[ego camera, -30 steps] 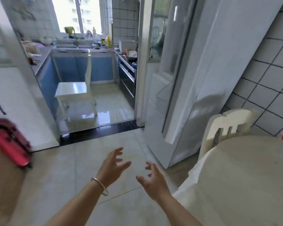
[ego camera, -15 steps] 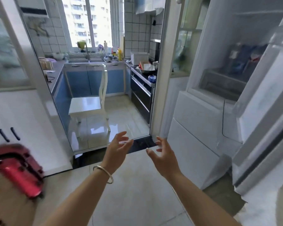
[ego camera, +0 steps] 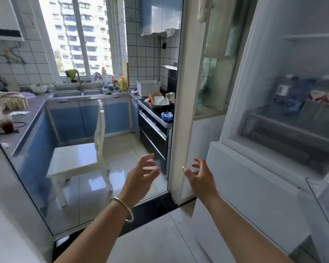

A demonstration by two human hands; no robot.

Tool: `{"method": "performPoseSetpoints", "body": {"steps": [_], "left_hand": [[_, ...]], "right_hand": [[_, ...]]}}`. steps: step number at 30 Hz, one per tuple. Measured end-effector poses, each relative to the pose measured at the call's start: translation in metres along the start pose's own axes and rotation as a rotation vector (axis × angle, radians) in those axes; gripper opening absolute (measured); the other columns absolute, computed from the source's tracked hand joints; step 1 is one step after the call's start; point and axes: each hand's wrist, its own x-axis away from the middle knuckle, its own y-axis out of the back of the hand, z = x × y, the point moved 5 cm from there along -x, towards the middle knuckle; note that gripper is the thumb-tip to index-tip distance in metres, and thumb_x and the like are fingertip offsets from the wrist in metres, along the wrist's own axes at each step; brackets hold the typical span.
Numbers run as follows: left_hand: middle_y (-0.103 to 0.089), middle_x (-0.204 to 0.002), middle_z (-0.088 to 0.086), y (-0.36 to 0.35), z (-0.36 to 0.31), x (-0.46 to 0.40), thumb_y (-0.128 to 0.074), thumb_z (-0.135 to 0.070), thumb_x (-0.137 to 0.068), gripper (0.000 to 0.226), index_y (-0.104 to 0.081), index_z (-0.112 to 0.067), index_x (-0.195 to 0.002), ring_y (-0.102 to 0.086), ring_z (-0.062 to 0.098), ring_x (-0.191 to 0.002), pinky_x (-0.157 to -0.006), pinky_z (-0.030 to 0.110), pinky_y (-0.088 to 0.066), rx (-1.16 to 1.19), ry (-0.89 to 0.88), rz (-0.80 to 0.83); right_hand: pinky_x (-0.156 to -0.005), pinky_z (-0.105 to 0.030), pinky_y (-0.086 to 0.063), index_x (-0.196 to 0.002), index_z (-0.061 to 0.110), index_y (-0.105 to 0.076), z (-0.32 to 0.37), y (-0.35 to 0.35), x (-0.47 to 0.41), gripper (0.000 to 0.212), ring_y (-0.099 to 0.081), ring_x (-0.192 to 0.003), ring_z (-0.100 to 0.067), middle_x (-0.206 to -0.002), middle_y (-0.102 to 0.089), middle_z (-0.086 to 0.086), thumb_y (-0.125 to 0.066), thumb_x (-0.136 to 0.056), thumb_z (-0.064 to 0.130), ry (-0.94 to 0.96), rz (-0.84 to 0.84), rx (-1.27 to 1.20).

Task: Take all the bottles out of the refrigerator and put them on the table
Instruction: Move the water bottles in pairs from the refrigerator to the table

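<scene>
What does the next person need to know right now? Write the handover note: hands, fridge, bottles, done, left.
Left hand: open, holds nothing, raised in front of the kitchen doorway.
Right hand: open, holds nothing, beside the refrigerator.
Refrigerator: upper compartment already open; blurred bottles and packages stand on its shelf, too blurred to count.
Table: not in view.
Done: fridge opened; no bottle in hand.
Left: likely every bottle, reach in, carry to the table.

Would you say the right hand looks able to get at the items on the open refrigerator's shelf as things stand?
Probably yes. The right hand is empty with relaxed fingers, the refrigerator stands open, and nothing blocks the way up to the blurred items on its shelf.
</scene>
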Motion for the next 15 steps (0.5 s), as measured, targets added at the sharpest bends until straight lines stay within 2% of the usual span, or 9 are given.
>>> {"method": "performPoseSetpoints", "body": {"steps": [4, 7, 9, 12, 15], "left_hand": [[-0.061, -0.108, -0.001, -0.030, 0.004, -0.081, -0.062, -0.019, -0.089, 0.042, -0.048, -0.023, -0.128, -0.061, 0.002, -0.088, -0.066, 0.011, -0.050, 0.056, -0.034, 0.080], [-0.063, -0.112, 0.004, -0.071, 0.008, -0.142, -0.063, -0.018, -0.087, 0.045, -0.049, -0.021, -0.130, -0.063, 0.008, -0.090, -0.071, 0.013, -0.050, 0.089, -0.073, 0.200], [-0.063, -0.110, -0.001, -0.102, 0.007, -0.180, -0.064, -0.019, -0.086, 0.043, -0.049, -0.025, -0.126, -0.062, 0.006, -0.093, -0.076, 0.016, -0.050, 0.117, -0.097, 0.284], [-0.060, -0.104, -0.011, -0.148, -0.006, -0.233, -0.062, -0.021, -0.089, 0.037, -0.047, -0.034, -0.120, -0.060, 0.000, -0.092, -0.067, 0.011, -0.048, 0.128, -0.143, 0.428], [-0.059, -0.099, -0.008, -0.197, -0.025, -0.282, -0.059, -0.014, -0.091, 0.032, -0.048, -0.028, -0.118, -0.059, -0.005, -0.079, -0.060, 0.006, -0.046, 0.165, -0.197, 0.551]], "right_hand": [[-0.091, -0.034, -0.046, -0.134, 0.023, -0.037, -0.001, 0.014, -0.059, 0.068, -0.052, -0.108, -0.015, -0.128, -0.049, 0.001, -0.049, -0.074, 0.053, 0.051, -0.064, 0.098], [-0.090, -0.031, -0.044, -0.135, 0.025, -0.036, -0.010, 0.025, -0.105, 0.059, -0.052, -0.109, -0.013, -0.129, -0.049, 0.003, -0.056, -0.084, 0.046, 0.044, -0.142, 0.118], [-0.088, -0.028, -0.041, -0.137, 0.025, -0.035, -0.018, 0.035, -0.134, 0.056, -0.051, -0.111, -0.013, -0.133, -0.048, 0.003, -0.058, -0.087, 0.040, 0.036, -0.205, 0.130], [-0.083, -0.025, -0.037, -0.138, 0.026, -0.034, -0.030, 0.060, -0.173, 0.058, -0.049, -0.108, -0.010, -0.136, -0.047, 0.005, -0.058, -0.087, 0.042, -0.015, -0.317, 0.172], [-0.084, -0.025, -0.038, -0.137, 0.027, -0.034, -0.043, 0.096, -0.205, 0.060, -0.048, -0.104, -0.006, -0.134, -0.048, 0.006, -0.058, -0.085, 0.045, -0.083, -0.462, 0.194]]}}
